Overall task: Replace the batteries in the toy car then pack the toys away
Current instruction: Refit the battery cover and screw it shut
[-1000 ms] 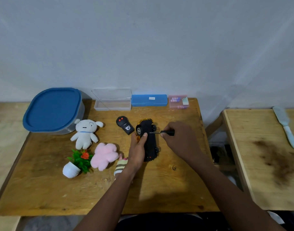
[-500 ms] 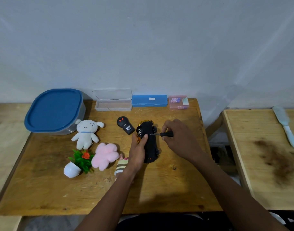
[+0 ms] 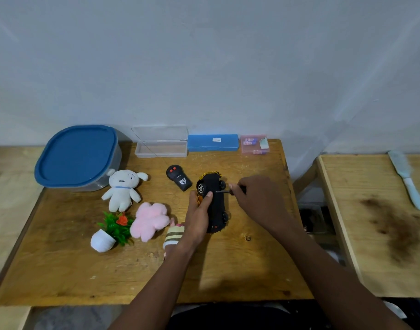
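The toy car [image 3: 216,201] lies tipped with its black underside facing up, in the middle of the wooden table [image 3: 61,270]. My left hand [image 3: 199,215] grips its left side, thumb on the underside near a wheel. My right hand [image 3: 256,201] holds a small screwdriver [image 3: 228,191] with its metal tip on the car's underside. A black remote control [image 3: 179,177] lies just left of the car. A pink box [image 3: 254,144] with small batteries sits at the table's back edge.
A blue-lidded tub [image 3: 77,156] stands at the back left, with a clear case [image 3: 161,145] and a blue case [image 3: 213,142] beside it. A white plush [image 3: 123,189], a pink plush [image 3: 149,220], a potted plastic plant [image 3: 111,232] and a striped toy [image 3: 173,237] lie left of my arm. A brush [image 3: 405,178] rests on the right table.
My right hand has shifted slightly at the screwdriver while its tip stays on the car. My left hand keeps its grip on the car.
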